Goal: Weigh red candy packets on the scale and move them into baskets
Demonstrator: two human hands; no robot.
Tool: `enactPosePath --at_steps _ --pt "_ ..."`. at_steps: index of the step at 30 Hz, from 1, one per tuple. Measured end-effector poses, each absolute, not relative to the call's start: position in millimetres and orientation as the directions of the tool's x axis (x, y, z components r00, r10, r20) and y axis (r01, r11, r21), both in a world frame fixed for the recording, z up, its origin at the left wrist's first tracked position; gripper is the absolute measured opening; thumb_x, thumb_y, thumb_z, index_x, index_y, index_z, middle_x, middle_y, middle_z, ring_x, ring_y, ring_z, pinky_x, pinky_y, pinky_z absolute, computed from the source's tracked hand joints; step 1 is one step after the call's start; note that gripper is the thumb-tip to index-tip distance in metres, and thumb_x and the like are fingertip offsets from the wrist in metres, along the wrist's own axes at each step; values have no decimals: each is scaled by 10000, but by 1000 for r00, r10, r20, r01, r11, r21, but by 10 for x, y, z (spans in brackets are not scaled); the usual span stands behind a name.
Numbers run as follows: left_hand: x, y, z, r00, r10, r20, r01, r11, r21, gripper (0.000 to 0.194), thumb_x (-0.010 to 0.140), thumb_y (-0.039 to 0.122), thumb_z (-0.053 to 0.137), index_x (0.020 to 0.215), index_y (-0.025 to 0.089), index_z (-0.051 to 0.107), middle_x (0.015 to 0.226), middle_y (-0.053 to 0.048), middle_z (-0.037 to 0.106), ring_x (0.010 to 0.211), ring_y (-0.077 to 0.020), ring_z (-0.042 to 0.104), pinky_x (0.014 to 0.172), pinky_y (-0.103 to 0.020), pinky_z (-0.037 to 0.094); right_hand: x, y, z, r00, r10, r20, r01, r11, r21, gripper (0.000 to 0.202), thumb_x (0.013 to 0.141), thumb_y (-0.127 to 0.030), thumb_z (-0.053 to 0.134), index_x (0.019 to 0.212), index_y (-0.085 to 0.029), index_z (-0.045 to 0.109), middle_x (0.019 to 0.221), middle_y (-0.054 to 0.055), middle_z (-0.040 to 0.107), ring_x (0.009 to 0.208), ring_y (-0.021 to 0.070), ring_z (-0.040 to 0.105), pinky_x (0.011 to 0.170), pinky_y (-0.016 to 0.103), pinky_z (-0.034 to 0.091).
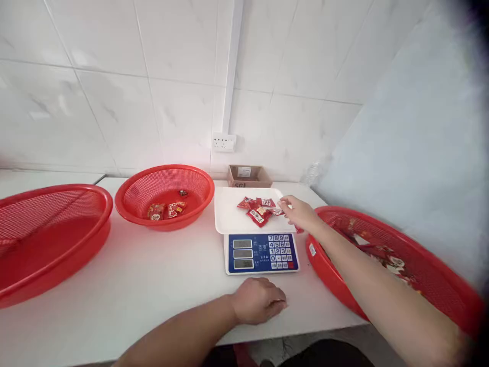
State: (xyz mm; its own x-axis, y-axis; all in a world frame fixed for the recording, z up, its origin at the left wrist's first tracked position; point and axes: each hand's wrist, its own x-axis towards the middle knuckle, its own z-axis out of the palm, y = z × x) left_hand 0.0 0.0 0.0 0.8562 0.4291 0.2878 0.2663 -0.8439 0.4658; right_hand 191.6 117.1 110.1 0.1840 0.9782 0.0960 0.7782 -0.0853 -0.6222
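1. One electronic scale (263, 257) stands on one white table (160, 300). Its blue panel has three small displays at the left part and one group of keys at the right part.
2. On top of the scale is one white tray (230, 216). About five red packets (258, 217) lie together on it, some overlapping, on its right half.
3. The right hand (300, 211) is at the right edge of the scale's tray. Its fingers are bent and its fingertips are at the rightmost packet; I cannot tell if they pinch it or only touch it.
4. The left hand (259, 300) rests on the table just in front of the scale, with its fingers curled closed. Whether something is inside, I cannot tell.
5. There are three red baskets. The far-left basket (53, 255) is well apart from the scale; the middle basket (171, 176) is just beside the scale, to its left and behind, and holds at least three packets and one small dark piece. The right basket (431, 260) is to the right of the scale and holds many packets, too many and too blurred to count.
6. One open cardboard box (239, 176) is behind the scale, and one wall socket (224, 142) is above the box.
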Motion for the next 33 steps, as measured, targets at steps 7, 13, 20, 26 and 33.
enactPosePath --at_steps 7,13,20,26,33 --pt "12 -36 31 855 435 284 275 -843 463 199 894 263 425 943 198 606 839 -20 671 774 -157 609 700 -229 428 1857 1108 1075 95 992 84 893 -48 -448 269 824 -385 455 984 -217 593 790 50 688 569 153 614 498 249 445" --pt "-11 -40 55 840 467 276 254 -788 561 209 882 263 442 951 185 623 845 -46 664 796 -176 599 716 -247 429 1792 801 1245 178 939 293 749 64 -659 281 824 -407 465 988 -214 585 790 34 678 547 131 568 523 265 444" --pt "45 -77 29 785 611 104 -95 -47 994 509 807 585 466 1062 148 522 762 -35 578 665 -135 565 641 -273 465 1414 -119 745 223 895 385 370 288 -883 271 855 -416 441 983 -205 554 766 23 615 535 108 528 520 255 469" --pt "122 -49 13 812 584 -11 -214 316 924 533 649 648 593 788 148 471 670 0 550 571 -111 541 586 -278 453 1339 -547 293 319 842 435 411 290 -864 256 865 -376 425 966 -212 593 909 72 643 789 183 602 678 315 497" --pt "90 -10 86 755 656 -7 -235 281 931 475 630 583 659 667 141 486 605 20 541 554 -91 508 608 -259 426 1437 -594 139 330 922 202 130 168 -977 359 841 -404 476 1170 -259 479 1221 100 538 1066 227 532 821 356 461"
